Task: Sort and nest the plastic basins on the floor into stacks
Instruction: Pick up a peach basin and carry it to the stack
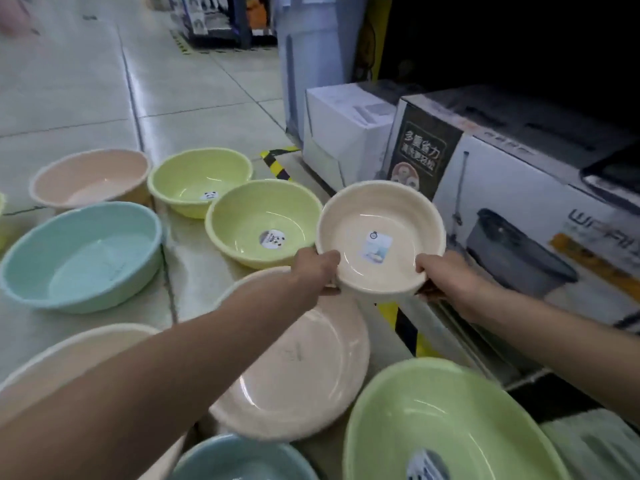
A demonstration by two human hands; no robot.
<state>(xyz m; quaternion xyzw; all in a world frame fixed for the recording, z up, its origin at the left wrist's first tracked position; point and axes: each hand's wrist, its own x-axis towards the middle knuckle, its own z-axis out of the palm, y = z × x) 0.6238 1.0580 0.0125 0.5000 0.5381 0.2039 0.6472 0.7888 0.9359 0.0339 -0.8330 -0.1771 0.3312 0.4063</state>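
Observation:
A small cream basin (377,216) with a label inside hangs in the air, tilted toward me. My left hand (317,270) grips its near left rim and my right hand (446,278) grips its near right rim. Below it on the floor lies a large pale pink basin (304,375), partly hidden by my left forearm. Two yellow-green basins (242,216) (194,174) with panda stickers sit to the left. Further left are a light blue basin (79,258) and a pink basin (90,174). A large green basin (443,420) lies near right.
Cardboard product boxes (519,188) stand on a low shelf at the right, close to the held basin. Another pale basin (69,355) and a grey-blue basin (239,459) lie at the near edge. Tiled floor (194,84) stretches away toward distant shelves.

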